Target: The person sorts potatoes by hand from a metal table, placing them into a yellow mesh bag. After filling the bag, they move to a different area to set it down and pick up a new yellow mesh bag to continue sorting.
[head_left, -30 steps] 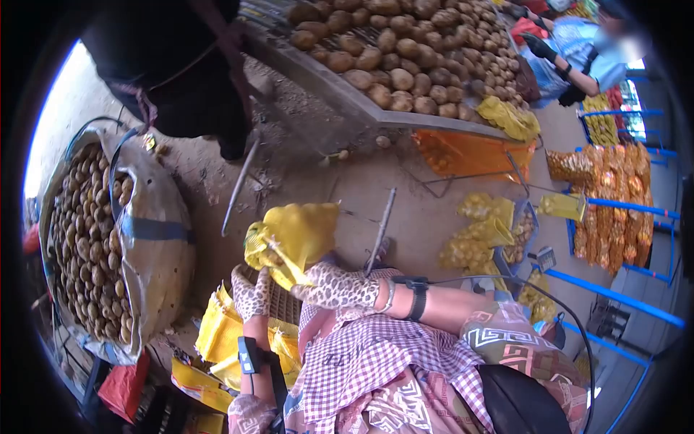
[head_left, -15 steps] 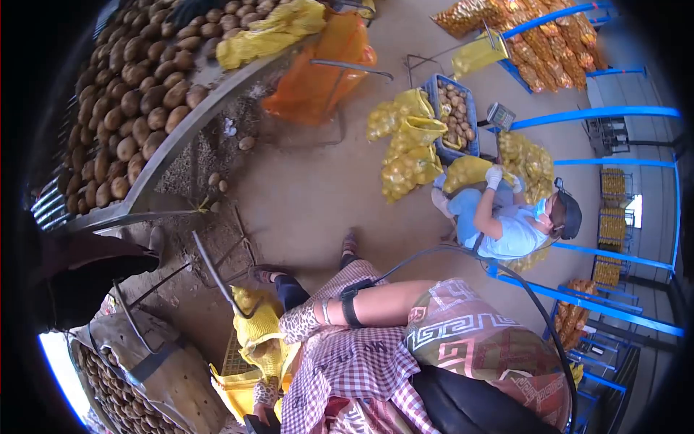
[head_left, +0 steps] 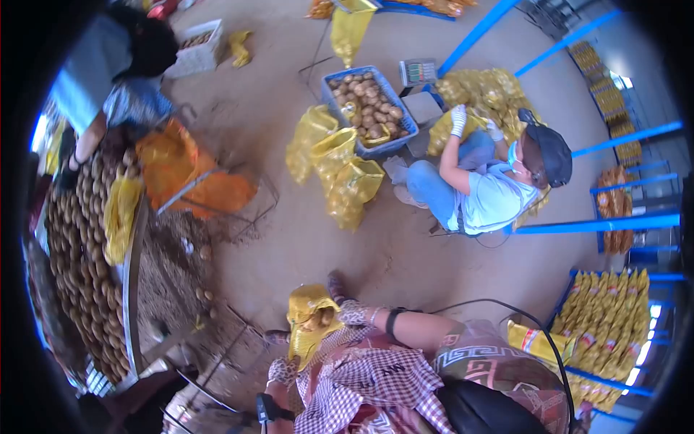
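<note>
As the leopard-gloved right hand [head_left: 352, 312] closes its grip on the bulging yellow mesh sack of brown fruit [head_left: 309, 322] above the pink checked apron [head_left: 369, 369], the sack looks heavy and saggy (best gripped at the neck, supported beneath), while the grip of the left hand [head_left: 282, 371] below cannot be made out.

The right grip [head_left: 352, 312], a hand in a leopard-print glove, is held closed ahead of the body, with its bare forearm [head_left: 426, 331] bent across and a black wrist band [head_left: 394, 323] worn. The left grip [head_left: 282, 371], gloved alike, is kept lower; its fingers cannot be made out.
</note>
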Demonstrator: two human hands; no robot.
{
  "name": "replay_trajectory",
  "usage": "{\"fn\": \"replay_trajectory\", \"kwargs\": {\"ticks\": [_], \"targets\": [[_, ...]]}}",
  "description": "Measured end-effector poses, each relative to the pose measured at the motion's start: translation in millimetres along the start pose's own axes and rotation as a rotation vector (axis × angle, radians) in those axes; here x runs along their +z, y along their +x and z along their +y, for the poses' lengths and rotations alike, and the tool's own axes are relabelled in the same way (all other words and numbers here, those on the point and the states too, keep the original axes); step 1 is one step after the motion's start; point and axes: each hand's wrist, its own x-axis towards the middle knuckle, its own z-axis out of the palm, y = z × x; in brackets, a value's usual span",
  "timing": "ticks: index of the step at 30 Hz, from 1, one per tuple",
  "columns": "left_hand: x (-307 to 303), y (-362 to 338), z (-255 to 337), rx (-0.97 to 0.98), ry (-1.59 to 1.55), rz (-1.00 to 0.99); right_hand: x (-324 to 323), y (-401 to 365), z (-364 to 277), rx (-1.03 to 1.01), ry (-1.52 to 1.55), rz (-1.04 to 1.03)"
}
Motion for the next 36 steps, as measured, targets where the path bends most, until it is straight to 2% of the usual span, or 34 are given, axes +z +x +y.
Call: {"fn": "replay_trajectory", "kwargs": {"ticks": [1, 2, 4, 5, 8, 10, 12, 14, 15, 16, 17, 18, 20, 21, 23, 27, 28, 31, 33, 35, 36], "targets": [[-7.9, 9.6, 23.1, 0.067, 0.105, 0.013, -1.7, -2.8, 21.4, 0.037, 0.179, 0.153], [-16.3, 14.9, 50.2, 0.087, 0.136, 0.017, -14.1, -17.2, 30.5, 0.028, 0.203, 0.181], [-31.8, 29.3, 99.2, 0.154, 0.216, -0.078, -35.5, -47.4, 41.6, 0.104, 0.571, 0.374], [-36.5, 37.6, 118.4, 0.173, 0.237, -0.074, -46.4, -63.0, 45.7, 0.097, 0.586, 0.397], [-41.9, 82.0, 158.4, 0.643, 0.159, -0.035, -77.2, -94.8, 60.3, 0.145, 0.875, 0.637], [-72.9, 81.2, 219.4, 0.444, 0.334, -0.242, -89.7, -102.1, 80.6, 0.07, 0.92, 0.793], [-97.6, 3.7, 245.8, 1.157, 0.119, 0.228, -97.0, -115.5, 89.2, 0.049, 1.068, 0.906], [-102.4, 85.0, 312.8, 0.565, 0.4, -0.199, -128.4, -121.3, 81.8, 0.058, 1.192, 0.983], [-102.5, 104.3, 330.3, 0.56, 0.395, -0.205, -140.5, -120.5, 88.3, 0.134, 1.301, 1.071], [-99.7, 118.7, 342.5, 0.653, 0.419, -0.222, -147.3, -120.3, 94.9, 0.225, 1.414, 1.158], [-95.9, 133.7, 354.5, 0.746, 0.447, -0.246, -152.5, -118.5, 103.1, 0.249, 1.425, 1.152], [-88.8, 155.9, 365.9, 0.735, 0.457, -0.274, -156.7, -115.3, 110.9, 0.21, 1.407, 1.191], [-75.7, 198.8, 390.1, 0.519, 0.562, -0.328, -165.4, -105.1, 134.1, 0.163, 1.391, 1.217], [-78.6, 205.7, 406.4, 0.515, 0.576, -0.35, -169.7, -99.4, 141.0, 0.185, 1.409, 1.217], [-83.0, 214.8, 440.8, 0.601, 0.538, -0.267, -184.4, -85.4, 156.5, 0.213, 1.456, 1.288], [-37.9, 323.0, 460.3, 0.542, 0.637, -0.232, -207.4, -47.7, 191.4, 0.352, 1.503, 1.203], [-57.2, 305.9, 482.4, 0.54, 0.595, -0.214, -216.7, -37.4, 195.5, 0.376, 1.476, 1.207], [-52.0, 365.6, 473.7, 0.531, 0.482, -0.22, -238.7, 4.2, 211.9, 0.426, 1.453, 1.167], [-52.8, 390.7, 472.6, 0.442, 0.46, -0.201, -246.9, 34.5, 223.9, 0.299, 1.466, 1.105], [-62.6, 410.4, 469.4, 0.534, 0.519, -0.202, -249.2, 76.6, 237.4, 0.344, 1.409, 1.018], [-57.9, 427.9, 454.1, 0.573, 0.482, -0.124, -254.3, 95.9, 242.2, 0.365, 1.345, 0.955]]}}
